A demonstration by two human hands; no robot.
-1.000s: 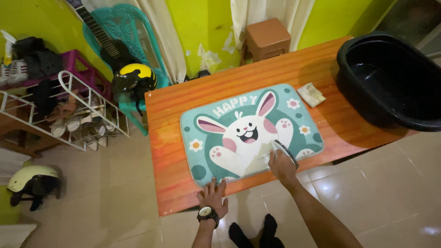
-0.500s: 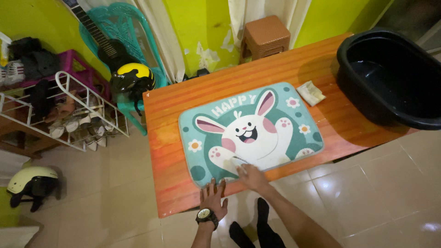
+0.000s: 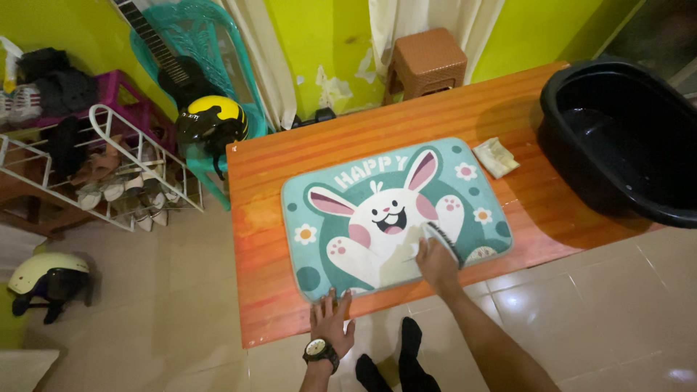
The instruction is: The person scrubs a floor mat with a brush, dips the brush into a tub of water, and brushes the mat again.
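Your right hand [image 3: 435, 261] grips the stiff brush [image 3: 443, 242] on the soft mat [image 3: 341, 218]; pin the mat's near edge with your open left hand [image 3: 330, 319].

- The black tub [image 3: 617, 138] runs off the right edge — its far side is out of view.
- The guitar [image 3: 156, 54] is cut off at the top; only neck and part of the body show.
- The brush [image 3: 441, 241] is partly covered by the right hand [image 3: 435, 265], so its handle is hidden.
- The folded cloth [image 3: 496, 157] is too small to tell its kind.
- Both forearms leave the frame at the bottom edge.
- The things on the shoe rack [image 3: 94, 181] blur together.
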